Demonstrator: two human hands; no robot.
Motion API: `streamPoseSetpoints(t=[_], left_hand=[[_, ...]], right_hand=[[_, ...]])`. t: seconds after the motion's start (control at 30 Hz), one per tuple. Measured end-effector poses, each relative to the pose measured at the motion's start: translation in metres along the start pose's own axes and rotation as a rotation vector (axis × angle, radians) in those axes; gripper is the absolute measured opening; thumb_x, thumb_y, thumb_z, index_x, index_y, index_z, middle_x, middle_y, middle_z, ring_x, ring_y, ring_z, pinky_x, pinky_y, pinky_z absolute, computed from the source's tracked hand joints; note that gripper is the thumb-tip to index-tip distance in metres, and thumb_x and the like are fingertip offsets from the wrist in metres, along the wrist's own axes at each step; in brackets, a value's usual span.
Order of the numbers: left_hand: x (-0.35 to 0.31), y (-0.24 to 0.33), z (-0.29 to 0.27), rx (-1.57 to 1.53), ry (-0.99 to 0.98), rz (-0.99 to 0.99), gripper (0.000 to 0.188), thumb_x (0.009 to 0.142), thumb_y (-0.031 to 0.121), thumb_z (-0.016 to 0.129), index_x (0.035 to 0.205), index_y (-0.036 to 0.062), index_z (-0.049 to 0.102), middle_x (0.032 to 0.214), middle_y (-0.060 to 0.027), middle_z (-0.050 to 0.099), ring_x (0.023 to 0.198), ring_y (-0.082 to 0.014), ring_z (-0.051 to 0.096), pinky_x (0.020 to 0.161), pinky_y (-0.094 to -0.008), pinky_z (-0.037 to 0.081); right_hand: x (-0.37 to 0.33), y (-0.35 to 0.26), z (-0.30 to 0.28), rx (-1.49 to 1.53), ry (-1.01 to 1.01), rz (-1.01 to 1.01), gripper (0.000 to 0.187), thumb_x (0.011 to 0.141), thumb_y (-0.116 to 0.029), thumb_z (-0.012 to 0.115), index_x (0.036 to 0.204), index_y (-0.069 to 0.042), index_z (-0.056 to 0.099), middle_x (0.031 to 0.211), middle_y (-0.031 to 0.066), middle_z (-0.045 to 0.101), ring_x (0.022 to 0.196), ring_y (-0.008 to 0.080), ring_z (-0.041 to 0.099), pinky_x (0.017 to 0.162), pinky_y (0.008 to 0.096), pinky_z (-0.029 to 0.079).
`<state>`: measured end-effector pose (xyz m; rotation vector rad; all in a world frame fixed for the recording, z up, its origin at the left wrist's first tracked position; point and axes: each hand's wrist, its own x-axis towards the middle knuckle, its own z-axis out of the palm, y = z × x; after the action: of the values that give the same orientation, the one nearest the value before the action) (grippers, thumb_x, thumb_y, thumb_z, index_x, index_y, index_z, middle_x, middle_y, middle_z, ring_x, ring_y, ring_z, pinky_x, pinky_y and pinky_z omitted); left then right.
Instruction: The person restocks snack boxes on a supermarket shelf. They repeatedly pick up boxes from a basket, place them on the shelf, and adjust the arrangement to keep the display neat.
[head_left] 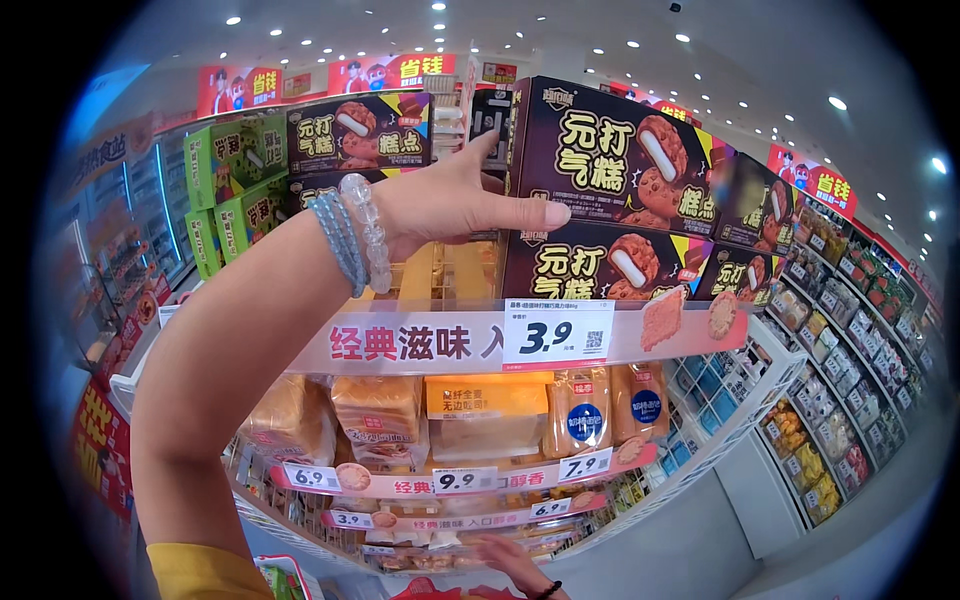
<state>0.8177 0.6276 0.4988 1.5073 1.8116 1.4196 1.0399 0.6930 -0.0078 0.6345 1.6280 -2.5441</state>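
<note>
From the lower left my left arm, with a yellow sleeve and beaded bracelets, reaches up to the top shelf. My left hand point(465, 205) grips the left end of a dark purple box of filled cookies point(615, 155), thumb across its lower front corner. One finger points upward beside the box; the others are partly hidden at its side. That box sits on top of a similar cookie box point(610, 268). Low in the view, my right hand point(508, 562) is held with fingers stretched out, a dark band on its wrist, touching nothing that I can see.
Left of the stack stand more dark cookie boxes point(360, 135) and green boxes point(235, 165). Below the price strip point(420, 340) lie packaged loaves point(380, 425) and bagged bread point(580, 412). A white wire rack side point(735, 405) slants at right, before shelves of bagged goods point(830, 400).
</note>
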Motion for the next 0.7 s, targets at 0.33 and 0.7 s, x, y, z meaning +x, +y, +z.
streamPoseSetpoints(t=[0.33, 0.7], left_hand=[[0.005, -0.006, 0.032, -0.140, 0.110, -0.006, 0.058, 0.071, 0.024, 0.075, 0.114, 0.0034, 0.043, 0.102, -0.0053, 0.057, 0.092, -0.0130, 0.057, 0.078, -0.0305, 0.048], [-0.003, 0.005, 0.029, -0.090, 0.156, 0.013, 0.066, 0.071, 0.030, 0.075, 0.117, -0.0035, 0.043, 0.101, -0.0102, 0.058, 0.091, -0.0161, 0.057, 0.078, -0.0319, 0.048]], right_hand=[[0.004, -0.001, 0.016, 0.126, 0.065, -0.069, 0.033, 0.091, -0.026, 0.049, 0.119, -0.008, 0.049, 0.105, 0.0039, 0.059, 0.093, 0.0086, 0.055, 0.077, 0.0203, 0.042], [-0.006, -0.005, 0.042, 0.147, 0.050, -0.059, 0.036, 0.091, -0.025, 0.049, 0.122, -0.008, 0.045, 0.109, 0.0047, 0.057, 0.094, 0.0089, 0.054, 0.074, 0.0181, 0.042]])
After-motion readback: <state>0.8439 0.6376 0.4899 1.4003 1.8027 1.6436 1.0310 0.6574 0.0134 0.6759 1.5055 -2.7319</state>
